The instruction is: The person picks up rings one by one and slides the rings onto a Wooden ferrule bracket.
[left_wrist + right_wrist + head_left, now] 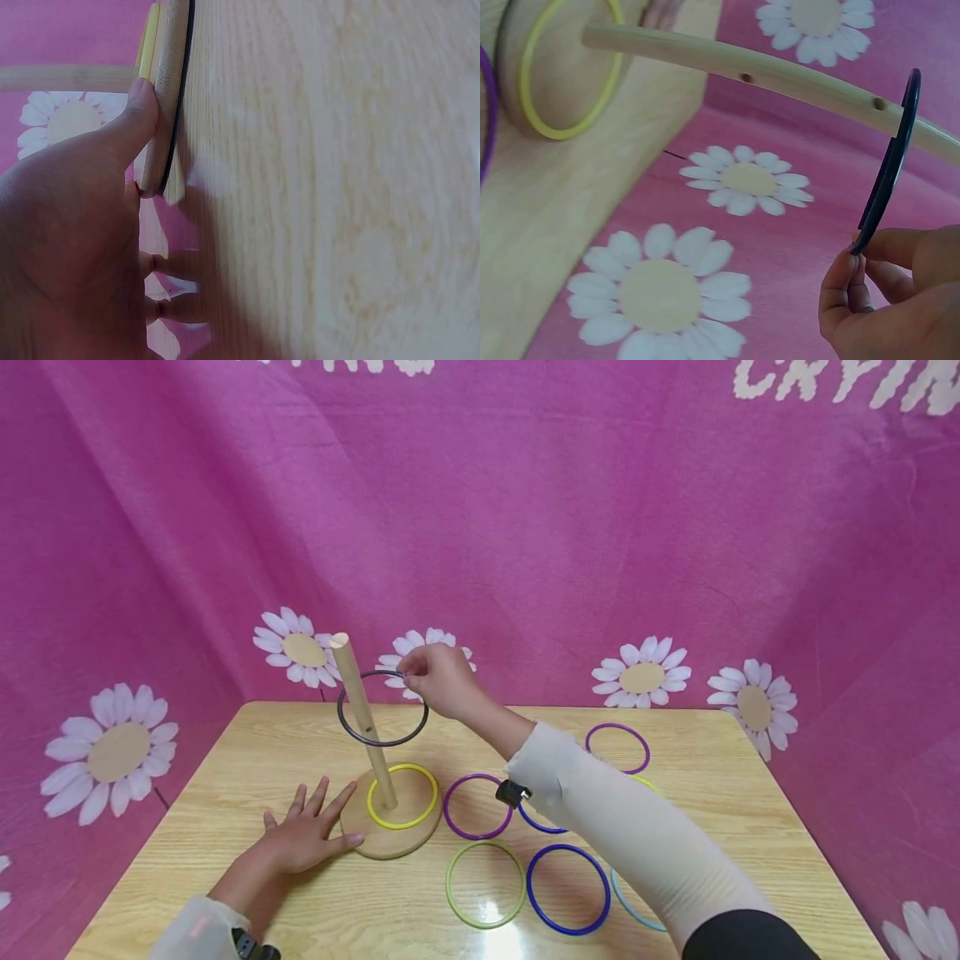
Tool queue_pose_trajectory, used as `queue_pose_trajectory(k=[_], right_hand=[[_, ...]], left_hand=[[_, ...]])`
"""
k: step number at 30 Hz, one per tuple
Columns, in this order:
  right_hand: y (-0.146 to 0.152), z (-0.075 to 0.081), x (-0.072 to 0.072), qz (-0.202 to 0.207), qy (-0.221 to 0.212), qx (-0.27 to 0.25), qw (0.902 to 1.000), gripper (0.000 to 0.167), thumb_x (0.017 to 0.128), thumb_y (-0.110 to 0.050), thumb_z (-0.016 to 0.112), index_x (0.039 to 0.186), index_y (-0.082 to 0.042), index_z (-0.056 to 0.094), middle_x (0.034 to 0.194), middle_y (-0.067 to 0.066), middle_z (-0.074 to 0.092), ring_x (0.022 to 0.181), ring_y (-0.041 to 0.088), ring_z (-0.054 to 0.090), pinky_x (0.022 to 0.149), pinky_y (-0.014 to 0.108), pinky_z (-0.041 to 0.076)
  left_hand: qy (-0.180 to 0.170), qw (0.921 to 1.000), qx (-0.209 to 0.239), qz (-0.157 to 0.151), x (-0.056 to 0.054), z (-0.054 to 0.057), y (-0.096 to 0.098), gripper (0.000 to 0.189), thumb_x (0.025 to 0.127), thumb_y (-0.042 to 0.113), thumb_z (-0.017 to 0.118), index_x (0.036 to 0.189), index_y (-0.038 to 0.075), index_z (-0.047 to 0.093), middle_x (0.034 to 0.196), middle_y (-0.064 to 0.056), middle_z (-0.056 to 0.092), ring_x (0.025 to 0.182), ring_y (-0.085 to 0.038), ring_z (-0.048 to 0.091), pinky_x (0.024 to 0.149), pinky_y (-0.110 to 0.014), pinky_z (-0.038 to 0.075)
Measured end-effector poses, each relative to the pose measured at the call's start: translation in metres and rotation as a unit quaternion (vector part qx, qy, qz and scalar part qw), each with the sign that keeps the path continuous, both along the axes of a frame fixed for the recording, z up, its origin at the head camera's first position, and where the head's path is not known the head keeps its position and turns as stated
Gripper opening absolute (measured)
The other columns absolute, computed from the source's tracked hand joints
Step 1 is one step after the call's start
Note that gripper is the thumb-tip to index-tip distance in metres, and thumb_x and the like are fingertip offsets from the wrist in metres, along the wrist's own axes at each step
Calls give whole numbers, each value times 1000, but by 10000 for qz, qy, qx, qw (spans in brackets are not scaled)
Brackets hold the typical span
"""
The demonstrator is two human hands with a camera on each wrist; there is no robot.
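Head view: the right hand [442, 681] is pinching the dark ring [386, 744], which is encircling the post [356, 693] toward eight o'clock from its fingers, while the left hand [303, 842], fingers spread, is only touching the base [390, 845].

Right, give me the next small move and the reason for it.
I'd probably have the right hand lower the black ring along the wooden peg: the ring appears to encircle the peg, high above the yellow ring lying on the round base.
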State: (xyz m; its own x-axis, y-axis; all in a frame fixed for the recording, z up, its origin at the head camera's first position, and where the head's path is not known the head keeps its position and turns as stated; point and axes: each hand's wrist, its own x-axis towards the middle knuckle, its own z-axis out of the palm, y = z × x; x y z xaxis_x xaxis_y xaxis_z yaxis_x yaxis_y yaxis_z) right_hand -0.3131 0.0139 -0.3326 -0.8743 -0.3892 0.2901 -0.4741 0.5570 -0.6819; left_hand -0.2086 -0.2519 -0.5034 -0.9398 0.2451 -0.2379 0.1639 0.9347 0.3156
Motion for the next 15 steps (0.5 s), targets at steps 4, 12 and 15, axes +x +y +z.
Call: queue_pose_trajectory(k=[4, 12, 15], right_hand=[[0, -20, -2, -9, -53, 47, 10000, 13, 91, 1, 71, 101, -2, 78, 88, 8, 76, 79, 12, 66, 71, 19, 48], [-1, -61, 0, -12, -365, 92, 9993, 12, 91, 3, 69, 98, -1, 77, 86, 8, 74, 77, 9, 60, 68, 19, 47], [-1, -76, -1, -25, -425, 168, 9990, 11, 91, 3, 69, 97, -1, 77, 84, 6, 73, 76, 8, 59, 67, 20, 46]], left_hand=[[23, 10000, -11, 12, 1, 0, 0, 94, 93, 78, 48, 166, 27, 19, 170, -28, 7, 151, -61, 1, 94, -94, 1], [21, 10000, -7, 16, 0, -1, 0, 93, 94, 78, 47, 167, 27, 19, 170, -28, 7, 151, -60, 1, 94, -94, 1], [38, 10000, -16, 5, 1, 0, 0, 93, 94, 78, 47, 167, 27, 19, 170, -28, 7, 151, -60, 1, 95, -94, 2]])
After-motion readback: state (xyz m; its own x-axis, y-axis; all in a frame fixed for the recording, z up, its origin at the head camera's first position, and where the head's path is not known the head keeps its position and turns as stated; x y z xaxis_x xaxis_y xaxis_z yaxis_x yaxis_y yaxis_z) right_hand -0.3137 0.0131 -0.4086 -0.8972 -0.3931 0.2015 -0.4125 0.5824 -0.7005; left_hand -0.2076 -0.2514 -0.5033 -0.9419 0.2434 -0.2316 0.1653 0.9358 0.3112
